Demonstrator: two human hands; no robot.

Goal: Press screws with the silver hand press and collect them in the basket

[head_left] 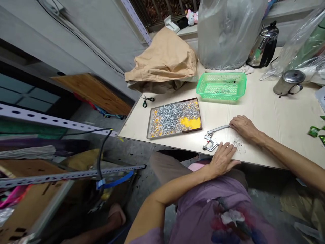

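A metal pair of pliers (212, 144) with a C-shaped jaw lies at the table's front edge, its two handles spread apart. My left hand (222, 158) rests at the edge with fingers closed over the lower handle. The end of the upper handle sits under the curled fingers of my right hand (245, 127). Left of the pliers is a shallow tray (175, 133) with many small silvery metal pieces (169, 117) on a yellow bottom. Small dark bits (238, 145) are scattered between my hands.
Behind the tray stand a green plastic basket (220, 96) with a few metal pieces and a brown paper bag (167, 57). Scissors (147, 100) lie at the left edge. A metal cup (288, 83), a kettle (264, 47) and plastic bags (228, 34) stand farther back.
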